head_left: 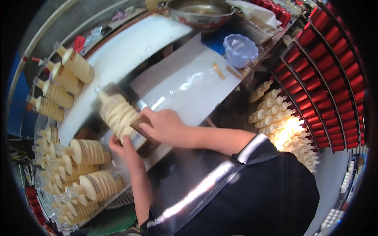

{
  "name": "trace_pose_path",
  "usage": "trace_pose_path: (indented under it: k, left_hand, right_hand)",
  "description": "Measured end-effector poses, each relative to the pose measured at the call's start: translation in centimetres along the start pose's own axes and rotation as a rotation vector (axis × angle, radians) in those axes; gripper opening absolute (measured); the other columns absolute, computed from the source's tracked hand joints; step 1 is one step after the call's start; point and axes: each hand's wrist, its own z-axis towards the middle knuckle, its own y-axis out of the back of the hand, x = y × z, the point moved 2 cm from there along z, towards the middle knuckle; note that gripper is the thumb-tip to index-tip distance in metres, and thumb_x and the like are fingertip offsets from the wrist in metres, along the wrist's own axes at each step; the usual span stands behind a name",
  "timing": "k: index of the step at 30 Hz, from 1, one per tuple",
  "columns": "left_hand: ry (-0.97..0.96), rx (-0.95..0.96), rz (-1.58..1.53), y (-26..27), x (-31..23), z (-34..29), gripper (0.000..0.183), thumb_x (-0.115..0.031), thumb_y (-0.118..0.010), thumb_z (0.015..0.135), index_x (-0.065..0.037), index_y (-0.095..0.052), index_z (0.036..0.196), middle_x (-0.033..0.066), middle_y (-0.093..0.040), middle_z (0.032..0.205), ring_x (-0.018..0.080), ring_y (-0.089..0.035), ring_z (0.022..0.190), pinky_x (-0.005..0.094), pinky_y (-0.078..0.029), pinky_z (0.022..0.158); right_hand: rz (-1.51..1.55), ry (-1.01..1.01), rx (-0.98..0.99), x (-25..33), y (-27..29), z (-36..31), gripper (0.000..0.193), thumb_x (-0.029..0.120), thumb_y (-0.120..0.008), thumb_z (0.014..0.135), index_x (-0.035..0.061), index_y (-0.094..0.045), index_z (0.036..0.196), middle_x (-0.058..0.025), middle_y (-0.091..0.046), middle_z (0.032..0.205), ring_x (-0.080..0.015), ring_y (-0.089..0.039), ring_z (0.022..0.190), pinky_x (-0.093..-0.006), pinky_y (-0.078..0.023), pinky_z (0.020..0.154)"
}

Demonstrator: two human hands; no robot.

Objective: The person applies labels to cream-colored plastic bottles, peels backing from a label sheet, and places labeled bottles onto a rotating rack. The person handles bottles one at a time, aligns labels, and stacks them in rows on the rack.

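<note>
A cream-coloured ribbed bottle with a clear cap lies tilted in front of me, its cap toward the upper left. My left hand is closed round its lower end. My right hand is closed over a flat brown piece against the bottle's side; motion blur hides its exact kind. A short pale end sticks out above the right fingers. Beneath the hands lies a white sheet on the worktable.
Similar bottles crowd the left side, and several stand on a white board at the far left. A metal pan and a translucent basin sit at the back. Right are racks of red containers and more bottles.
</note>
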Motion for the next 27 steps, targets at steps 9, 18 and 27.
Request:
trace_pose_path:
  k: [9,18,27]
  left_hand:
    - [-0.060,0.073,0.032,-0.2,-0.2,-0.8,0.054,-0.017,-0.050,0.102,0.001,-0.027,0.148,0.0220,-0.043,0.144,0.0292,-0.047,0.130,0.0408,-0.036,0.112]
    - [0.009,0.168,-0.114,0.8,-0.2,0.0,0.057,-0.016,-0.056,0.100,0.002,-0.029,0.148,0.0214,-0.046,0.140,0.0279,-0.051,0.125,0.0392,-0.040,0.108]
    - [0.098,0.203,-0.400,2.6,2.0,0.5,0.036,-0.014,-0.047,0.107,-0.001,-0.043,0.140,0.0142,-0.057,0.130,0.0209,-0.059,0.114,0.0359,-0.049,0.098]
  right_hand:
    - [0.175,0.011,-0.014,1.6,-0.3,-1.5,0.033,0.027,-0.065,0.092,0.0071,-0.056,0.117,-0.0206,-0.071,0.082,-0.0421,-0.069,0.081,-0.0502,-0.054,0.072]
    - [0.010,-0.054,-0.185,0.8,-0.7,-0.6,0.026,0.028,-0.065,0.094,0.0107,-0.060,0.113,-0.0168,-0.070,0.081,-0.0409,-0.068,0.078,-0.0476,-0.053,0.070]
    - [-0.446,0.776,-0.183,7.4,-4.7,-4.4,0.011,0.013,-0.065,0.075,0.0078,-0.061,0.084,-0.0076,-0.061,0.074,-0.0261,-0.062,0.072,-0.0405,-0.049,0.067]
